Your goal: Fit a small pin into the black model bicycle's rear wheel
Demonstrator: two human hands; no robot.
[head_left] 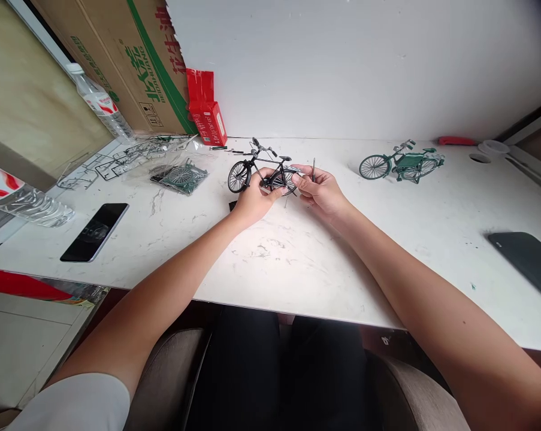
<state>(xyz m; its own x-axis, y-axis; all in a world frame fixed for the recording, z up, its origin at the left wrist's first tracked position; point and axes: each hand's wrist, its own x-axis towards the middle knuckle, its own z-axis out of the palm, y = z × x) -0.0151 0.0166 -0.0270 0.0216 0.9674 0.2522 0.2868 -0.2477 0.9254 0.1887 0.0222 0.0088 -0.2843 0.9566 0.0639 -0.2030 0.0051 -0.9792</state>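
A black model bicycle (270, 164) is held upright above the table, its front wheel pointing left. My left hand (256, 200) is closed round its lower frame near the pedals, thumb toward the rear wheel. At the bicycle's back end, my right hand (317, 190) has thumb and forefinger pinched at the rear wheel and rack. A thin dark tool (314, 169) with a narrow tip sticks up from the curled fingers of that hand; the rest of it is hidden. Away to the right, a green model bicycle (402, 163) stands on the table.
Wire-like part frames (121, 158) and a clear bag of green parts (180, 176) lie at the left. Nearby are a phone (94, 232), water bottles (100, 102), a red box (209, 123) and a cardboard carton (130, 60). A dark flat case (528, 260) lies on the white table (288, 263) at right.
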